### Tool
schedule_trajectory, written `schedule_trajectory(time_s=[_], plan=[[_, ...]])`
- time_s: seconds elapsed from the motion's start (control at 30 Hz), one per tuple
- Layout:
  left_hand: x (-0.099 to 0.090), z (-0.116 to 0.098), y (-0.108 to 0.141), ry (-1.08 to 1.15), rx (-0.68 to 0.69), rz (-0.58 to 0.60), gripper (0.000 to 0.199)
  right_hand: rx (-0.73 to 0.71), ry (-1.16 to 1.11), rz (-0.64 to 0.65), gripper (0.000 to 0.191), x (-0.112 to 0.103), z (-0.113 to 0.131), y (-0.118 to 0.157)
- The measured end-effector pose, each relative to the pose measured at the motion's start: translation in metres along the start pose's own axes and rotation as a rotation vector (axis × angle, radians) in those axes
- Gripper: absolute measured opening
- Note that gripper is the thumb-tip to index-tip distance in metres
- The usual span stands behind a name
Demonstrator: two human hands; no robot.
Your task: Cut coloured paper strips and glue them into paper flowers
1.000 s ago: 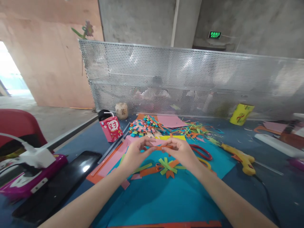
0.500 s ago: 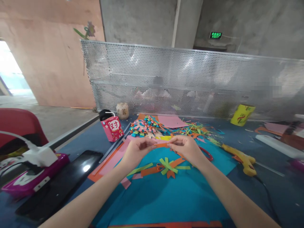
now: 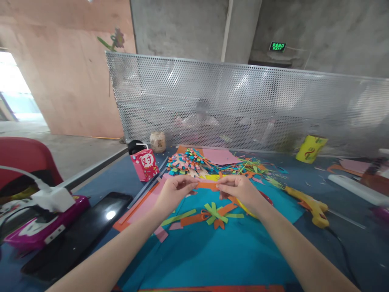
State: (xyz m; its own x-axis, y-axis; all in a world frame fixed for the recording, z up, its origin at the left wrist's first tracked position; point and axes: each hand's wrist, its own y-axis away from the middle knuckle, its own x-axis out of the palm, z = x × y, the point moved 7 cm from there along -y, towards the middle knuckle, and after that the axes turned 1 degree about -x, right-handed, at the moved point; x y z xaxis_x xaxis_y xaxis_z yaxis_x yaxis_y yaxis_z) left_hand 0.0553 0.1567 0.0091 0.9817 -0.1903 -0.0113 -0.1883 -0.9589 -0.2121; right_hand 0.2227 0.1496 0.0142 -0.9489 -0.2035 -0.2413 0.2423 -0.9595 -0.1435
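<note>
Between my two hands a short orange strip (image 3: pixel 207 185), paper or felt, is stretched level above the blue sheet (image 3: pixel 212 255). My left hand (image 3: pixel 178 190) pinches its left end, and my right hand (image 3: pixel 235 188) pinches the right end. Just below them on the sheet lie crossed light green strips (image 3: pixel 216 212) over orange pieces (image 3: pixel 192 219). Small pink pieces (image 3: pixel 161 234) lie to the left of these. Scissors with red and yellow handles are partly hidden behind my right wrist.
A heap of colourful fringed pieces (image 3: pixel 190 160) lies behind my hands. To the right is a yellow glue gun (image 3: pixel 310 205) with its cord. On the left are a black phone (image 3: pixel 79 235), a purple power strip (image 3: pixel 48 229) and a red drink box (image 3: pixel 145 164). A perforated metal screen (image 3: pixel 188 89) stands behind.
The orange strip has turned so that more of its flat side shows, with my hands slightly farther apart. Yellow on the scissors' handle has come into view by my right wrist.
</note>
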Motion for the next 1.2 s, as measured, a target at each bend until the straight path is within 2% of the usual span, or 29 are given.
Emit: schedule_trajectory(time_s=[0.17,0.3,0.43,0.53,0.7,0.93,1.2], plan=[[-0.012,0.009,-0.006,0.129,-0.049,-0.081,0.02,0.053,-0.076,0.065,0.019,0.004,-0.008,-0.002],[-0.013,0.013,-0.007,0.183,-0.074,-0.06,0.021,0.091,-0.122,0.071,0.026,0.01,-0.013,-0.004],[-0.007,0.014,-0.006,0.114,-0.09,0.017,0.021,0.05,-0.102,0.11,0.028,0.017,-0.012,-0.003],[-0.008,0.012,-0.006,0.028,-0.054,0.026,0.023,-0.007,-0.048,0.143,0.017,0.02,-0.011,-0.003],[-0.009,0.007,-0.007,-0.014,-0.018,0.037,0.025,-0.014,-0.006,0.137,0.015,0.02,-0.011,-0.003],[-0.008,0.007,-0.004,0.234,-0.106,-0.02,0.023,0.084,-0.028,0.148,0.018,0.022,-0.014,0.0],[-0.007,0.007,-0.004,0.354,-0.119,-0.018,0.023,0.101,-0.036,0.152,0.019,0.025,-0.014,0.0]])
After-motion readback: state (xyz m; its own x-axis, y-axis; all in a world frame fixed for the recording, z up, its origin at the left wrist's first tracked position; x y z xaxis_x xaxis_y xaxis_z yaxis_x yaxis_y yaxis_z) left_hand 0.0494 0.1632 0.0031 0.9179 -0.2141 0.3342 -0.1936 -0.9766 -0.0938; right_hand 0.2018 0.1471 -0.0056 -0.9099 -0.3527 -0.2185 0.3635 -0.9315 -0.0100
